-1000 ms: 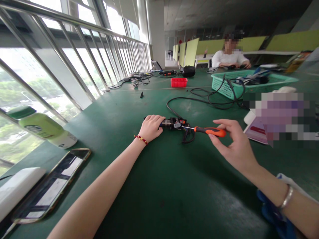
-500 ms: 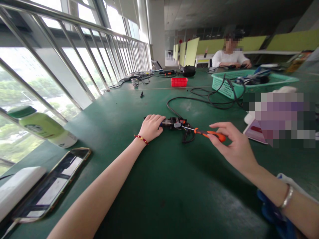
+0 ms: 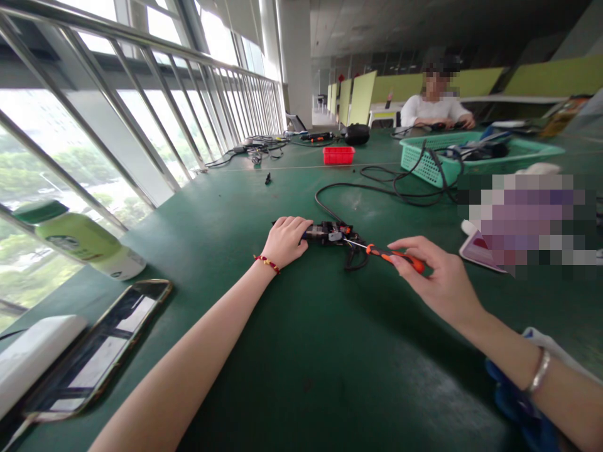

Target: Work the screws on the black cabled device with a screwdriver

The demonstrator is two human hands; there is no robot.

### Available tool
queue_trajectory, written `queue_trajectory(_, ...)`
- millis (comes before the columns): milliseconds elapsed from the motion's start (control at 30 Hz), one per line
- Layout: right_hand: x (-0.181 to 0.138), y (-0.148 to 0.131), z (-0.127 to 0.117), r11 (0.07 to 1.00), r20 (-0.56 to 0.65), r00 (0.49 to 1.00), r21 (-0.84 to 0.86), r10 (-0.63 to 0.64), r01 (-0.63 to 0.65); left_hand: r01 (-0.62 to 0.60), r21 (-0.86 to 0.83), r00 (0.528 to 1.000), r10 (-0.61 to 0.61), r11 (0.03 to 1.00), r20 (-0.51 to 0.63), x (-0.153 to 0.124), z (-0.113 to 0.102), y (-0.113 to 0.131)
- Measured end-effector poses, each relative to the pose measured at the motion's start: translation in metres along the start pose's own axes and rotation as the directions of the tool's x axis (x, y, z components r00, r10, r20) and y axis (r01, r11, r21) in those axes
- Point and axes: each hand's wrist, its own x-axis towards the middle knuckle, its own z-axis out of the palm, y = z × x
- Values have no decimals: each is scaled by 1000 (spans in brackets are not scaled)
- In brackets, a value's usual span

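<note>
My left hand (image 3: 287,242) is closed over the left end of a dark corded device (image 3: 325,233), pressing it to the green table (image 3: 264,376). The device lies on its side with inner parts and a small grey block exposed; its exact kind I cannot make out. My right hand (image 3: 428,270) pinches the orange and black handle of a screwdriver (image 3: 396,255) between thumb and fingers. The thin shaft points left and its tip meets the device's right part, where dark wires loop below. A black cable (image 3: 325,191) runs from the device towards the back right.
Behind stand a red tray (image 3: 338,156) and a teal basket (image 3: 426,164) of tools and cables. A small black part (image 3: 268,179) lies back left. On the left are a bottle (image 3: 80,242) and a phone (image 3: 103,345). A person (image 3: 436,107) sits across the table.
My right hand has turned slightly on the screwdriver handle, fingers a little lower, and the handle end has dipped. My left hand and the device have stayed in place.
</note>
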Motion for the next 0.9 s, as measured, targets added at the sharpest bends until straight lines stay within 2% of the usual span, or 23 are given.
queue_trajectory(200, 1, 0, 0, 992, -159, 980, 12, -124, 127, 7, 1, 1000, -7, 1000, 10, 1, 0, -1)
queue_trajectory(267, 1, 0, 0, 995, -128, 987, 9, -102, 104, 7, 1, 1000, -7, 1000, 14, 1, 0, 0)
queue_trajectory(400, 0, 0, 1, 1000, 13, 1000, -4, 0, 0, 10, 0, 1000, -10, 1000, 17, 1, -1, 0)
queue_trajectory(467, 1, 2, 1, 1000, -21, 999, 0, -25, 25, 11, -1, 1000, -11, 1000, 17, 1, -2, 1)
queue_trajectory(600, 1, 3, 1, 992, -165, 979, 24, -117, 122, 15, -5, 1000, -14, 1000, 21, 1, -2, 1)
queue_trajectory(667, 1, 1, 1, 996, -121, 989, 24, -87, 91, 11, -5, 1000, -11, 1000, 20, 1, -2, 1)
queue_trajectory(800, 1, -2, -1, 999, 43, 999, 19, 33, -34, 11, -11, 1000, -11, 1000, 23, 1, -2, 0)
queue_trajectory(900, 1, -2, 0, 999, -49, 999, 25, -20, 21, 13, -10, 1000, -13, 1000, 25, 1, -1, 0)
